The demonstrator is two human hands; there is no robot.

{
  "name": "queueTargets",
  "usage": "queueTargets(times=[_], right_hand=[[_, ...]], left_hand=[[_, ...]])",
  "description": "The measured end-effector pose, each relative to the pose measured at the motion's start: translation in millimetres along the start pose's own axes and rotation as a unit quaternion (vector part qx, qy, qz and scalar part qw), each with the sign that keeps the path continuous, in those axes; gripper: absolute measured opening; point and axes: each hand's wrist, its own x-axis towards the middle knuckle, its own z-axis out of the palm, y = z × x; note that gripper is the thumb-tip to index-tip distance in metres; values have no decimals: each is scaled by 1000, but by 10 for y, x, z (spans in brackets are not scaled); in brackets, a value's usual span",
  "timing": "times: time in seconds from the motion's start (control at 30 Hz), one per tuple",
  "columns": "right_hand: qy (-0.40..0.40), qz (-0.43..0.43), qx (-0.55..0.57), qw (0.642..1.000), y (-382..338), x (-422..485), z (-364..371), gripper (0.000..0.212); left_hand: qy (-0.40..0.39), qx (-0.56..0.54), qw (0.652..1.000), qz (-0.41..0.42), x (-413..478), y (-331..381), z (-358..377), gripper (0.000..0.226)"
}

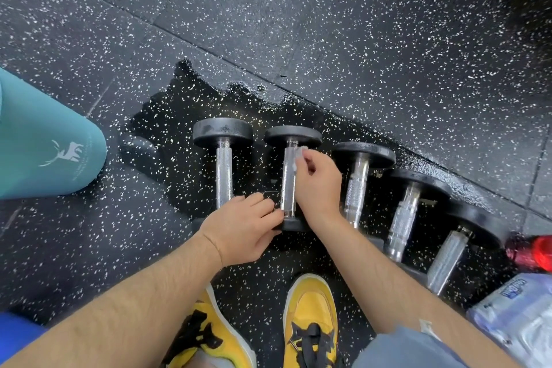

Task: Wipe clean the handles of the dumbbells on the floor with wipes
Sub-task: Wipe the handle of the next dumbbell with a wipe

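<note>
Dumbbells (pixel 224 170) are lying in a row on the wet floor (pixel 328 24). My right hand (pixel 318 179) is pinching a wipe (pixel 300 152) against the second handle (pixel 288 179), at its far end, while my left hand (pixel 242 230) is gripping its near head (pixel 294 224), likely steadying it against rolling.

1. Teal rolled mat (pixel 44 140): white stag logo, with small white lines of print beside it, too small to read
2. Wipes pack (pixel 513 317): blue brand lettering near the top edge, blurred, cannot be read
</note>
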Motion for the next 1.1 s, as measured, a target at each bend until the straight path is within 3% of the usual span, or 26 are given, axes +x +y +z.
queueTargets(times=[0.13,0.27,0.4,0.53,0.93,1.1], right_hand=[[12,71,63,995,-63,139,25,16],[-40,136,89,986,19,-73,-106,15],[-67,161,52,983,51,-128,-100,8],[-53,185,84,978,-31,-13,-95,11],[-53,29,-1,998,-68,14,-92,22],[-105,-110,-103,983,-53,-233,-173,13]], left_hand=[[3,-5,1000,2,-24,0,19,19],[-1,2,1000,1,-30,0,22,17],[4,10,1000,7,-15,-14,11,17],[6,8,1000,8,-26,7,26,19],[0,14,1000,4,-36,3,43,20],[-10,22,1000,2,-9,-4,17,20]])
